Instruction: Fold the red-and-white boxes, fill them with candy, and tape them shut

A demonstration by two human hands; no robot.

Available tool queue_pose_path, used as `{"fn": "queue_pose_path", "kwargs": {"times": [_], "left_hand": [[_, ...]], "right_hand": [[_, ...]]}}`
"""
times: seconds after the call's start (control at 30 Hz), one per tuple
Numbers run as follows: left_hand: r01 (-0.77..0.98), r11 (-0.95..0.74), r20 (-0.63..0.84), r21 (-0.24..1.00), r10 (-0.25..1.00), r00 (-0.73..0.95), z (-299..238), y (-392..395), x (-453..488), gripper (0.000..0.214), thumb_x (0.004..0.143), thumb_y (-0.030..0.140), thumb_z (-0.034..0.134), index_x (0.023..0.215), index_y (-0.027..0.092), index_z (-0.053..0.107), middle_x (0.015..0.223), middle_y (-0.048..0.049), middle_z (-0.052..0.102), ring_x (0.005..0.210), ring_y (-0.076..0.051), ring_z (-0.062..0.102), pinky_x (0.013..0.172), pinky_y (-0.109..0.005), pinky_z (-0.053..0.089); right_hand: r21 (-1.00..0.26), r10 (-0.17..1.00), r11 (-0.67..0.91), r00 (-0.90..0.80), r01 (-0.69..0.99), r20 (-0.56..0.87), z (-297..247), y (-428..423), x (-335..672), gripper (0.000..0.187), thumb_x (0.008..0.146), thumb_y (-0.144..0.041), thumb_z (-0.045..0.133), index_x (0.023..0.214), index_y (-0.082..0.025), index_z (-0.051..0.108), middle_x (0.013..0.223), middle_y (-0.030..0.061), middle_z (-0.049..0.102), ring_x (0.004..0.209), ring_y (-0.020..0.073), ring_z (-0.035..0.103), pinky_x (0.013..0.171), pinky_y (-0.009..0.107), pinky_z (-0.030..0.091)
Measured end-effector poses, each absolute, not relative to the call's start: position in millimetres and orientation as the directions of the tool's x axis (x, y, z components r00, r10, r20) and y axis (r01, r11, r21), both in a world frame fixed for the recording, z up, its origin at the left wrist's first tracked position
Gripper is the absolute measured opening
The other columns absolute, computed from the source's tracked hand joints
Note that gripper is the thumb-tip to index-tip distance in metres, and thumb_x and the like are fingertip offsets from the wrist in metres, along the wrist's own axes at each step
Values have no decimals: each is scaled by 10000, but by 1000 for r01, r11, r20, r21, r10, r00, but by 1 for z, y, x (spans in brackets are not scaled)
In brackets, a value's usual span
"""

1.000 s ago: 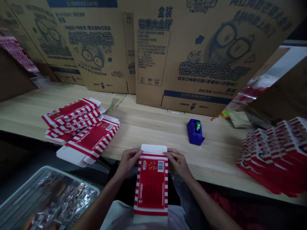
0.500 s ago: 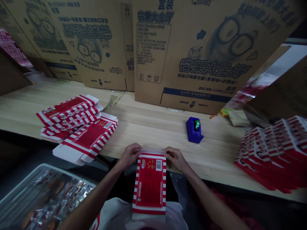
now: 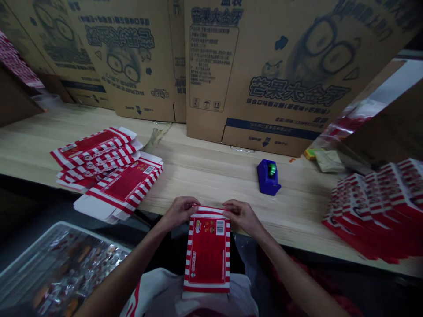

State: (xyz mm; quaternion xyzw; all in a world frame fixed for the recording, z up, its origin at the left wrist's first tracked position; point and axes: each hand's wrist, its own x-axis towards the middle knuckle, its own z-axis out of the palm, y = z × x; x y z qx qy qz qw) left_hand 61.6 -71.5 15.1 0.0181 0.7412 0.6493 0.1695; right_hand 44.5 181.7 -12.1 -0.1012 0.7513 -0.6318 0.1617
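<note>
A red box with red-and-white striped edges (image 3: 209, 255) lies between my hands at the table's front edge, over my lap, its barcode side up. My left hand (image 3: 181, 212) pinches its far left corner. At the far right corner, my right hand (image 3: 243, 215) grips the box with thumb and fingers. The far end looks folded over, with a red-striped edge along it. At the near end a white flap (image 3: 205, 296) sticks out. The box's underside is hidden.
Left on the table (image 3: 194, 176) lies a pile of flattened striped boxes (image 3: 99, 154). A blue tape dispenser (image 3: 268, 177) stands ahead right. Filled-out striped boxes (image 3: 373, 207) are stacked far right. Large cartons (image 3: 205, 127) line the back. A tray (image 3: 62, 225) of wrapped pieces sits lower left.
The white flap at the box's far end has been folded down, and a red-striped edge shows there now. My fingers have closed in slightly over the far corners.
</note>
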Motion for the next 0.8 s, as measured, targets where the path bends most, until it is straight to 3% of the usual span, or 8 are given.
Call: {"fn": "queue_pose_path", "kwargs": {"times": [0.17,0.27,0.43,0.7,0.77,0.8], "left_hand": [[-129,233,-192,964,276,-942,24,-71,53,161,697,298,650,707,138,644,587,5,576,539,-108,497,496,-196,363],[-170,197,-223,966,288,-931,21,-72,54,172,681,309,665,665,145,616,605,1,589,567,-121,529,520,-204,393],[-242,179,-287,954,304,-908,14,-74,64,223,729,366,655,739,146,622,597,-1,608,546,-130,558,520,-214,407],[56,400,-50,915,250,-967,15,-72,73,208,755,323,626,648,149,670,639,-45,659,589,-153,584,564,-237,438],[116,422,-3,899,271,-963,15,-73,73,215,773,312,608,637,160,678,659,-51,671,617,-163,603,588,-242,452],[131,418,13,899,274,-962,14,-73,73,219,780,313,604,636,166,679,669,-52,674,629,-166,610,593,-242,456]], "right_hand": [[-973,-313,219,-940,70,-138,7,177,37,87,650,-251,703,691,-192,654,591,1,673,547,157,609,540,265,475],[-977,-299,196,-944,84,-141,8,175,39,78,651,-251,684,623,-190,646,593,2,661,555,152,600,550,263,467],[-990,-313,124,-944,68,-104,0,177,53,121,738,-297,655,690,-187,670,682,21,689,643,170,617,620,283,481],[-998,-317,43,-947,42,-53,-11,179,69,166,760,-360,690,806,-202,713,952,69,726,877,215,661,778,334,513],[-996,-236,86,-972,-22,1,-12,194,56,189,761,-373,677,841,-206,715,957,70,721,878,212,653,765,326,507],[-990,-122,130,-992,-59,43,-13,205,47,200,757,-383,669,843,-207,711,941,70,715,862,209,645,743,317,503]]}}
